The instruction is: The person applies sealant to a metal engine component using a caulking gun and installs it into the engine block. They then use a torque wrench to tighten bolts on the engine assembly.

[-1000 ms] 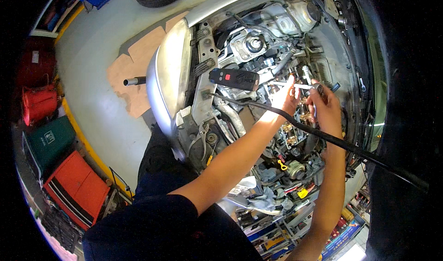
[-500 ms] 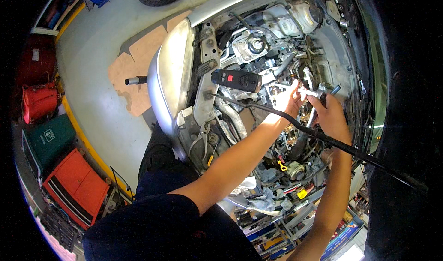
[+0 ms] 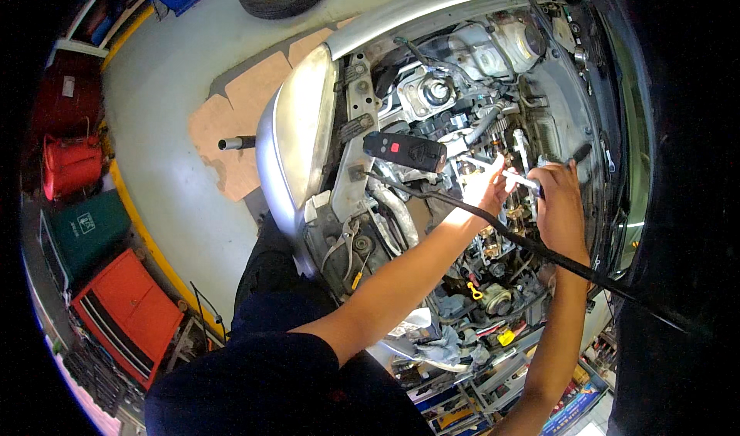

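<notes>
Over the open engine (image 3: 493, 239) of a car, both my hands are at work close together. My right hand (image 3: 560, 205) is closed around a ratchet wrench (image 3: 580, 154), whose dark handle end sticks out beyond the knuckles. A silver extension bar (image 3: 524, 180) runs from the right hand toward the left. My left hand (image 3: 489, 189) is closed with its fingertips pinching this bar near its far end. Fingers and glare hide where the bar ends. Beneath the hands lie the exposed camshaft parts.
A black work light (image 3: 405, 151) lies left of my hands. A black prop rod (image 3: 532, 232) crosses above my forearms. Pliers (image 3: 344, 247) and a yellow-handled screwdriver (image 3: 357, 280) rest on the front frame. A metal tube (image 3: 235, 142) juts out by the headlight (image 3: 302, 131).
My right hand has turned around the ratchet wrench, and its handle end has swung outward to the right. My left hand keeps its pinch on the bar. The whole view has shifted slightly.
</notes>
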Motion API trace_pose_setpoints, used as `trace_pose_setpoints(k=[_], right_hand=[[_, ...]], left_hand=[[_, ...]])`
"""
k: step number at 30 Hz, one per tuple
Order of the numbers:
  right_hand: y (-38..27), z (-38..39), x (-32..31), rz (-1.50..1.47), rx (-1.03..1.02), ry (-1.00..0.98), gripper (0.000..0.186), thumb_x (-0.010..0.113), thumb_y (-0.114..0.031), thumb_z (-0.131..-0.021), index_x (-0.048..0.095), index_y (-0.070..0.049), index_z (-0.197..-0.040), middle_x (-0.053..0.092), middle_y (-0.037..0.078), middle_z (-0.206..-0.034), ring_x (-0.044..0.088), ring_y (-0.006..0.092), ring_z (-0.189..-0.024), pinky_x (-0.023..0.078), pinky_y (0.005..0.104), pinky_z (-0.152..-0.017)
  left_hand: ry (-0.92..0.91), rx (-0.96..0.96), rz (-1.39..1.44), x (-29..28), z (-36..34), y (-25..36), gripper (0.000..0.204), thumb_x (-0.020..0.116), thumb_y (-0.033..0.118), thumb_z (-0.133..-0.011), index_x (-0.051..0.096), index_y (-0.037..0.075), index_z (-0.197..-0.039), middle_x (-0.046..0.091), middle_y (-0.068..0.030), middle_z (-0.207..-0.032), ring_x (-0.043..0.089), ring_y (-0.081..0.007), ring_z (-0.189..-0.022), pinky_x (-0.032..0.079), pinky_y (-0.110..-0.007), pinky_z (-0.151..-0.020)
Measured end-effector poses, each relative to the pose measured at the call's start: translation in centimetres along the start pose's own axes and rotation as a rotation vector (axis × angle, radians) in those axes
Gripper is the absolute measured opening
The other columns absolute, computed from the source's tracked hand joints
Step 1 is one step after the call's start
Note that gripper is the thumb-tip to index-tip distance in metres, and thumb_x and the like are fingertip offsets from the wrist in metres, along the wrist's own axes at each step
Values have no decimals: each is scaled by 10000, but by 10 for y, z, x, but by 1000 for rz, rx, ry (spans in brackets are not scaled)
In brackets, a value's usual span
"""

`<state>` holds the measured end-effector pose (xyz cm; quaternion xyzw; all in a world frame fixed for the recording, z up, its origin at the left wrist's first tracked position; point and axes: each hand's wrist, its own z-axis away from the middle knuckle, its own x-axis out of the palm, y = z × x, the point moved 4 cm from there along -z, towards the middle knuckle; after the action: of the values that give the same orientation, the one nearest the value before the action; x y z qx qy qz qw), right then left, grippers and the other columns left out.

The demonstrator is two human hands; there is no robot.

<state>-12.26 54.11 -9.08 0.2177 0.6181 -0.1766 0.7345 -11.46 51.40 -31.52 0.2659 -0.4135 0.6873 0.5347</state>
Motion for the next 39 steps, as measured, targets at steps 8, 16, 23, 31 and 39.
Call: trace_pose_setpoints(k=[8, 16, 23, 31, 39], right_hand=[[16, -1, 15, -309, 634, -276, 358, 728, -273, -986, 654, 36, -1151, 729, 263, -931, 701, 466, -863, 540, 544, -767], [8, -3, 14, -491, 774, -268, 379, 684, -332, -1022, 643, 43, -993, 715, 278, -797, 726, 464, -776, 566, 536, -681], [-2, -19, -4, 18, 409, -145, 332, 756, -189, -913, 675, -38, -1197, 738, 199, -1063, 711, 393, -1026, 533, 516, -1008], [7, -21, 0, 143, 528, -321, 292, 764, -265, -931, 674, -48, -1104, 732, 187, -916, 718, 397, -863, 570, 515, -827], [7, -16, -5, -112, 494, -200, 366, 743, -87, -874, 687, -15, -1228, 713, 220, -1187, 686, 402, -1127, 530, 493, -987]], left_hand=[[-256, 38, 109, 5, 0, 17, 369, 559, 90, -1052, 569, -72, -1383, 680, -196, -1347, 667, -316, -1262, 577, -428, -1092], [-404, -16, 286, 6, 5, 21, 361, 639, 133, -1024, 623, -54, -1333, 689, -146, -1365, 639, -261, -1307, 468, -431, -1209], [169, 63, 28, -5, -1, 7, 281, 797, 338, -981, 604, 137, -1019, 624, -10, -977, 638, -211, -1004, 510, -367, -1026], [-100, -196, 250, 41, 16, 32, 258, 635, 273, -1074, 634, 34, -1171, 718, -121, -1260, 699, -228, -1159, 572, -341, -1026], [-72, -65, 65, -7, 1, 14, 181, 603, 189, -1092, 642, 54, -1206, 720, -99, -1250, 697, -221, -1176, 581, -369, -1075]])
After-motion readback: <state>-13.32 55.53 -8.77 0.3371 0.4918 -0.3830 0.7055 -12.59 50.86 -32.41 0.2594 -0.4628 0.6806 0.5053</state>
